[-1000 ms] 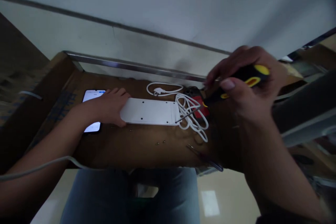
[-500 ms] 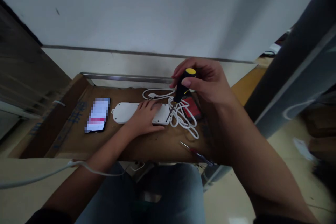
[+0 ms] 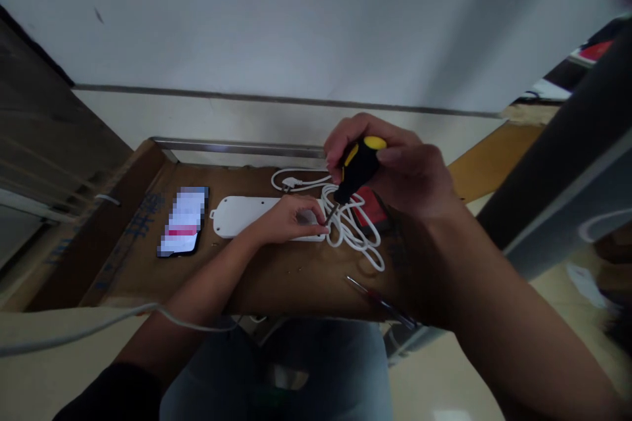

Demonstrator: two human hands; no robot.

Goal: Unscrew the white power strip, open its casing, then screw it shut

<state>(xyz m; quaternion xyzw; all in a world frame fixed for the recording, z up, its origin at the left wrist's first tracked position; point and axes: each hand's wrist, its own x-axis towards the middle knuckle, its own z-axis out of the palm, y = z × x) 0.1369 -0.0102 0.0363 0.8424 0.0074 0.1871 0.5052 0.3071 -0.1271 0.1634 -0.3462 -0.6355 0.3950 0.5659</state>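
Observation:
A white power strip (image 3: pixel 241 216) lies underside up on brown cardboard, with dark screw holes near its edges. My right hand (image 3: pixel 407 168) is wrapped round the black and yellow handle of a screwdriver (image 3: pixel 359 168), which tilts down to the left. My left hand (image 3: pixel 286 218) rests over the right part of the strip. Its thumb and fingertips are drawn together at the screwdriver's tip; what they pinch there, if anything, is too small to make out. The strip's white cord (image 3: pixel 353 223) lies coiled to the right, its plug (image 3: pixel 291 182) behind the strip.
A phone (image 3: pixel 184 220) with a lit screen lies on the left of the cardboard (image 3: pixel 257 283). Near the front edge is a second screwdriver (image 3: pixel 380 301). Small screws (image 3: pixel 299 270) lie before the strip. A red box (image 3: pixel 370 207) is under the cord. A grey post (image 3: pixel 538 164) stands right.
My left hand has gone from lying flat on the strip to pinching at the screwdriver's tip. The screwdriver has come up off the strip's corner and tilts more, my right hand slightly further right.

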